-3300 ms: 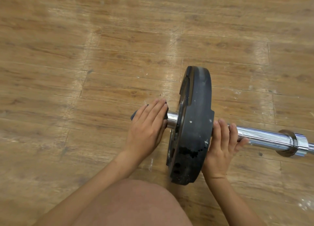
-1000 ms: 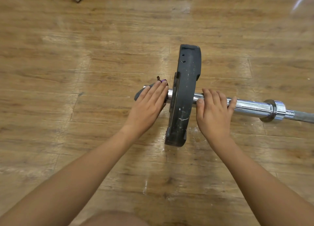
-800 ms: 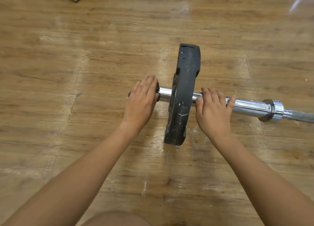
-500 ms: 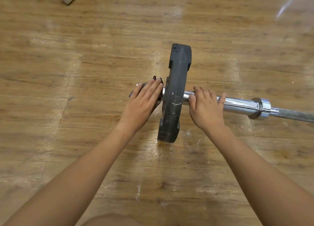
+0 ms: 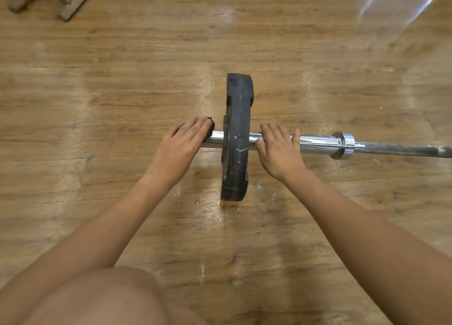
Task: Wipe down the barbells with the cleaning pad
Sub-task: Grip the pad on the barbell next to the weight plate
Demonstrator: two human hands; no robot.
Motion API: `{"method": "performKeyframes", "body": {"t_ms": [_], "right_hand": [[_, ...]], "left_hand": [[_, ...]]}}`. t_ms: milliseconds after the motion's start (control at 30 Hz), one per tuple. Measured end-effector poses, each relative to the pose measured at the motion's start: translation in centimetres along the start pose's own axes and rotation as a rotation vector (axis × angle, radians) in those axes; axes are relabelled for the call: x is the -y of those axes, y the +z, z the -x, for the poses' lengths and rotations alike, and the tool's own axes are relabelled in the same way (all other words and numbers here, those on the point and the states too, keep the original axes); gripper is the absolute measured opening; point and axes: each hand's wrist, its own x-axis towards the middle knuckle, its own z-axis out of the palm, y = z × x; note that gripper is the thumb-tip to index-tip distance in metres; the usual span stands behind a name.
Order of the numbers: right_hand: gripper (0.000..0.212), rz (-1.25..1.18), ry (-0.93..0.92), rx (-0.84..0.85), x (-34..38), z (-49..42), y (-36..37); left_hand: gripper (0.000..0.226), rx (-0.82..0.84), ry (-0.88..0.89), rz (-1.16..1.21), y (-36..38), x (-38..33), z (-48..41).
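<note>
Wood-plank floor (image 5: 122, 92), glossy, with scuffs and pale flecks near centre. We note a long chrome-steel barbell (image 5: 315, 142) lying across it from centre to the right edge, its bright sleeve giving way past a thick chrome collar (image 5: 344, 145) to a darker, duller shaft.

A round black rubber weight plate (image 5: 236, 136) sits on the sleeve, standing on edge with its rim touching the floor, speckled with white marks.

Left hand (image 5: 182, 141): left of the plate, palm down over the sleeve's end. Fingers straight and held together, pressing a small dark cleaning pad (image 5: 210, 124) onto the metal. Only the pad's dark edge shows, past the fingertips and beside the knuckles; we cannot tell its shape. A short stretch of bare chrome lies between this hand and the plate.

Right hand (image 5: 278, 148): just right of the plate, nearly touching it. Fingers slightly spread and draped over the top of the sleeve, thumb set against its near side, so the hand grips the bar.

Bottom of view: a bare knee (image 5: 110, 297) between the forearms. Top left corner: pale wooden legs (image 5: 68, 2) of some furniture, well apart from the barbell.
</note>
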Motion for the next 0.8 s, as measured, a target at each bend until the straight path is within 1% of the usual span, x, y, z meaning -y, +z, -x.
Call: {"method": "performKeyframes", "body": {"t_ms": [133, 233, 333, 500, 667, 734, 800], "right_hand": [[0.052, 0.006, -0.027, -0.143, -0.1, 0.6, 1.3], [0.05, 0.014, -0.066, -0.211, -0.8, 0.8, 1.8], [0.049, 0.028, -0.105, -0.265, -1.5, 0.9, 1.2], [0.052, 0.015, -0.151, -0.258, -2.9, 1.3, -0.3], [0.05, -0.007, -0.166, -0.276, -5.1, 1.7, -1.8], [0.05, -0.009, -0.172, -0.276, -6.2, 1.8, -2.3], [0.051, -0.022, -0.171, -0.279, -7.5, 2.0, -2.8]], "left_hand": [[0.071, -0.077, 0.012, -0.023, -2.2, 1.2, -0.5], [0.066, -0.134, 0.057, -0.073, -3.7, 1.3, -1.6], [0.061, -0.199, 0.062, -0.156, -5.2, 1.0, -2.4], [0.061, -0.227, 0.071, -0.283, -7.8, -0.8, -3.0], [0.056, -0.252, 0.077, -0.372, -11.1, -3.1, -4.5], [0.055, -0.235, 0.115, -0.383, -12.8, -4.5, -5.6], [0.05, -0.178, 0.197, -0.394, -14.3, -6.1, -6.9]]}}
